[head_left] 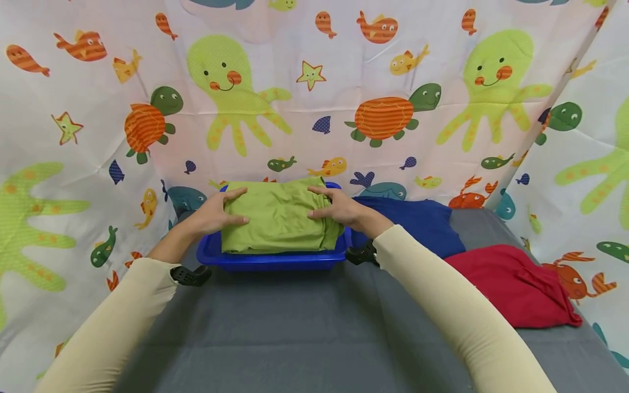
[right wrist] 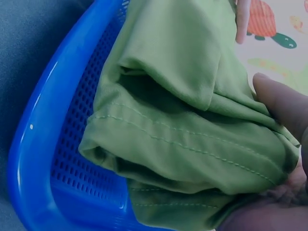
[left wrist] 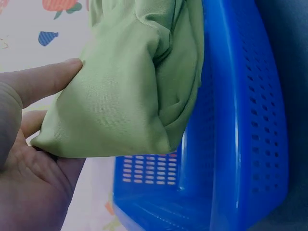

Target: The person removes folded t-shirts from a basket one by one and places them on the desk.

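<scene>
Both hands hold a folded lime-green garment by its two ends, over a blue plastic basket. My left hand grips the left end, thumb on top and other fingers beneath, as the left wrist view shows the folded green cloth. At the opposite end my right hand pinches the layers. Double-stitched hems run along the garment's edge in the right wrist view. The basket's perforated wall shows beside the bundle, and the garment hides most of its inside.
To the right of the basket lies a dark blue cloth, and nearer a red cloth. All stand on a table with a grey cover. A white curtain with sea animals closes off the back and sides.
</scene>
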### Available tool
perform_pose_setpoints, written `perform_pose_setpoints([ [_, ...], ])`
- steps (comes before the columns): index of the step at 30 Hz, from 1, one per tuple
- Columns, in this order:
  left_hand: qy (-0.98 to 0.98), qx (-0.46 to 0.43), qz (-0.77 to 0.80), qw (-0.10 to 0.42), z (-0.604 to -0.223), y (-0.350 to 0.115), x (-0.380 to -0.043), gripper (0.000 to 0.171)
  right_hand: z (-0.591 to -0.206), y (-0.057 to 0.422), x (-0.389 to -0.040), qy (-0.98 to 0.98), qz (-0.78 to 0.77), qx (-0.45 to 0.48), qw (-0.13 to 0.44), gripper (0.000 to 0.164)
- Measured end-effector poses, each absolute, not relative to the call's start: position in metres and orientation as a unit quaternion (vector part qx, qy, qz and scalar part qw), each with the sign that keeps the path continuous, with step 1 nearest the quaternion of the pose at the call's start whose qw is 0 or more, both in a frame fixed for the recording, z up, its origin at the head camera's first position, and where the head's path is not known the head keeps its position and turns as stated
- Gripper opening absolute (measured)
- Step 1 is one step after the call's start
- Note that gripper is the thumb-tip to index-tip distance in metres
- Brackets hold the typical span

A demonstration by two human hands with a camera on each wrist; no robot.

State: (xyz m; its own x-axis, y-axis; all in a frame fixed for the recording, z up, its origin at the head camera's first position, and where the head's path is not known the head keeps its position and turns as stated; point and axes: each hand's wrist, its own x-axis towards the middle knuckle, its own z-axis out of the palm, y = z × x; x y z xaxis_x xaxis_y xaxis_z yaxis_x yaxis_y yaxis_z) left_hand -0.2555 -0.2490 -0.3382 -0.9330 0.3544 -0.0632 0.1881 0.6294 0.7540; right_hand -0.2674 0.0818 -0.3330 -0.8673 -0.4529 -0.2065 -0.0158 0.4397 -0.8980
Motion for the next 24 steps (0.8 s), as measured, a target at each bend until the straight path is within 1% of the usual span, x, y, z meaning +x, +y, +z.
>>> perform_pose_setpoints([
  [10,0.888,0.150,0.422,0.104,-0.327,-0.245,-0.250,0.084,-0.321,0.083,-0.258,0.823,-0.519,-0.125,0.194,0.076],
  [18,0.888,0.152,0.421,0.105,-0.316,-0.244,-0.242,0.085,-0.312,0.091,-0.250,0.817,-0.522,-0.141,0.200,0.076],
  [24,0.887,0.164,0.416,0.113,-0.311,-0.239,-0.235,0.085,-0.308,0.099,-0.244,0.832,-0.503,-0.149,0.180,0.076],
])
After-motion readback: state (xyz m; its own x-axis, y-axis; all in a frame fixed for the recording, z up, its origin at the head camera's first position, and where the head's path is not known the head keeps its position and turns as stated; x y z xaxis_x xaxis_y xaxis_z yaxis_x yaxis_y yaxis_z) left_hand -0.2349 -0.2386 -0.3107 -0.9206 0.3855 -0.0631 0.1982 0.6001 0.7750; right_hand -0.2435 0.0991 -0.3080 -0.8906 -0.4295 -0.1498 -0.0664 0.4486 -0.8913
